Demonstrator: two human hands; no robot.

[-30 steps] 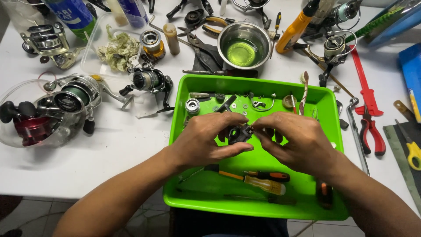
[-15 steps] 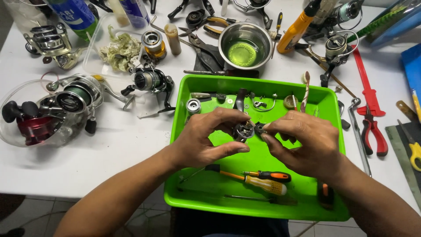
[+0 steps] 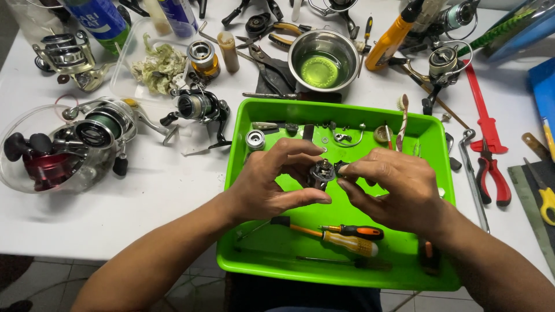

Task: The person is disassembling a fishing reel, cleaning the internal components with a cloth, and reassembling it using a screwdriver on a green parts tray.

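Over the green tray [image 3: 243,173], the left hand [image 3: 263,185] pinches a small dark reel part [image 3: 321,172] between thumb and fingers, and the right hand [image 3: 393,193] closes its fingertips on the part's right side. The part hangs above the tray's middle. A slip could drop it among the loose bits below, and a small piece might bounce out over the tray's low rim.

Left of the tray, a clear bowl [image 3: 23,173] holds a red reel [image 3: 43,167]. The tray itself holds washers, small metal pieces along its far edge, and screwdrivers [image 3: 347,238] near its front. Behind the tray, a steel bowl [image 3: 324,58] holds green liquid.
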